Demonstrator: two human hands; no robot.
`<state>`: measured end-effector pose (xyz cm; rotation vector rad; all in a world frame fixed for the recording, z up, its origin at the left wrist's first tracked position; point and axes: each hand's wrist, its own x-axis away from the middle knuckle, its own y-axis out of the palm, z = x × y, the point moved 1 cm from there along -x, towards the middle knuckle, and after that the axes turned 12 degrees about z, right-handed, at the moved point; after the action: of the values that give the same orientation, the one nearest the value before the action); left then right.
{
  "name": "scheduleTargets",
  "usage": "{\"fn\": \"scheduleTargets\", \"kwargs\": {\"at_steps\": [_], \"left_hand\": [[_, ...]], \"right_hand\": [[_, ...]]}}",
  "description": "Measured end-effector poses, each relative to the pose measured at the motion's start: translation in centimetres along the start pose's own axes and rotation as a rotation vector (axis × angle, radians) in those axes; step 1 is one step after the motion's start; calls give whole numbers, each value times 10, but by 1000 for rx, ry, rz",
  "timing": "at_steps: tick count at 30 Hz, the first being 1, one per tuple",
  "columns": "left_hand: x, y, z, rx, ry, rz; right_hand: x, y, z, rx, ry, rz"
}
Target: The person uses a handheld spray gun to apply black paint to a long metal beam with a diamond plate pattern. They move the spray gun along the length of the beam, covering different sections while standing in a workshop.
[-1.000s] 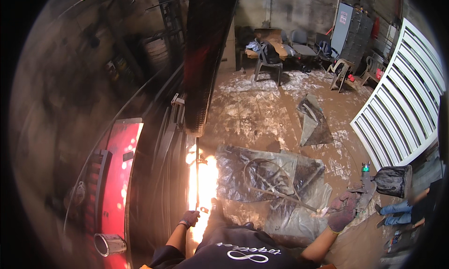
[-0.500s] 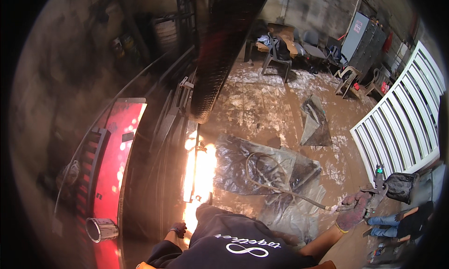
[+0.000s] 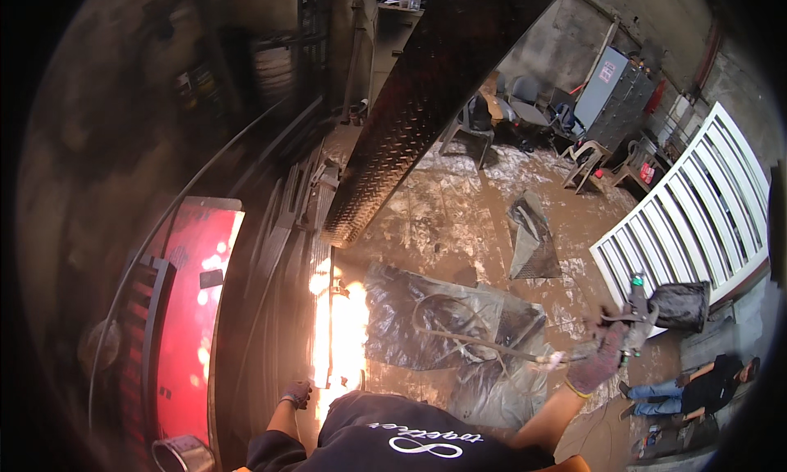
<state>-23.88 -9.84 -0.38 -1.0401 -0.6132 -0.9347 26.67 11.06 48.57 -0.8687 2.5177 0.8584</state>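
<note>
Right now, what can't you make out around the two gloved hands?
Head view only:
- Left hand: the glare of the bright flame washes out whatever it touches.
- Right hand: grips a long torch; the valve end is too small to read.
- Left side: the red panel and dark racks are motion-blurred.
- Lower edge: the dark shirt hides the forearms.

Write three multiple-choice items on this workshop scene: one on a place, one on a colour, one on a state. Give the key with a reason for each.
1. Where does the white slatted gate stand?
A. At the right of the floor
B. On the red panel
C. Under the chairs

2. What colour is the lit panel at the left?
A. Green
B. Red
C. Blue

3. How is the right hand?
A. Bare and flat on the floor
B. Gloved, raised, gripping a thin rod
C. Inside a bucket

Key: 1 A, the gate leans along the right edge. 2 B, the panel glows red beside the bright flare. 3 B, the gloved hand closes on the thin rod.
</note>
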Motion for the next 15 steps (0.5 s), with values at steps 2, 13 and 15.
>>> {"fn": "scheduleTargets", "kwargs": {"at_steps": [2, 13, 15], "left_hand": [[10, -19, 45, -138, 161, 33], [147, 27, 297, -84, 1241, -248], [117, 24, 280, 19, 1133, -263]], "right_hand": [[27, 21, 28, -128, 107, -145], [252, 174, 197, -99, 497, -555], [257, 207, 194, -468, 804, -502]]}}
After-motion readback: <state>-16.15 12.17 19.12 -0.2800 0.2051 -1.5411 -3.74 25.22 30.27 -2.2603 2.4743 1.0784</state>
